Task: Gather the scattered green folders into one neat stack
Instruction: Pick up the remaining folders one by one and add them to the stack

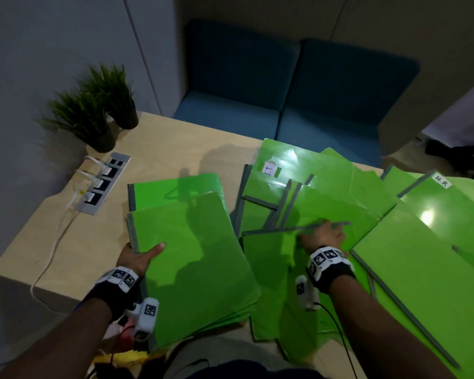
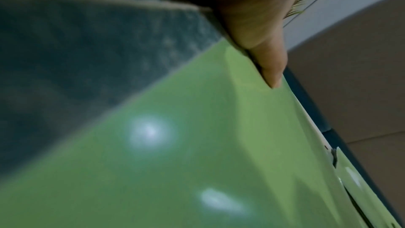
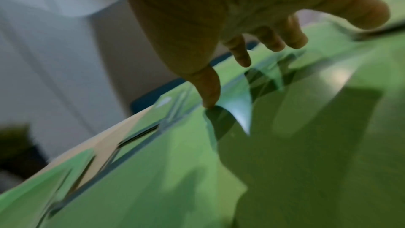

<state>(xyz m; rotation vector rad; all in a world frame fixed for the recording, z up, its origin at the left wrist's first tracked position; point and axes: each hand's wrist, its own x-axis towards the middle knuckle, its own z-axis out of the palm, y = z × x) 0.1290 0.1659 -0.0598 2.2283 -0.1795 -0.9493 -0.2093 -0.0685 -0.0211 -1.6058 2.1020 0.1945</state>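
A stack of green folders [image 1: 192, 255] lies at the table's left-centre. My left hand [image 1: 145, 254] grips the top folder's left edge, thumb [image 2: 265, 44] on its cover [image 2: 197, 145] and fingers hidden beneath. Several more green folders [image 1: 340, 181] lie fanned and overlapping at centre and right, one labelled "H.R" [image 1: 443, 209]. My right hand [image 1: 323, 233] rests on a centre folder [image 1: 268, 255] near its grey spine. In the right wrist view its fingers are spread and loose, and the thumb [image 3: 209, 91] touches the folder's edge [image 3: 175, 179].
The wooden table [image 1: 162, 149] has two potted plants [image 1: 93, 116] at its back left and a socket strip [image 1: 101, 181] with white cables [image 1: 49, 258]. A blue sofa [image 1: 285, 86] stands behind. A large folder [image 1: 411, 269] reaches toward the near right edge.
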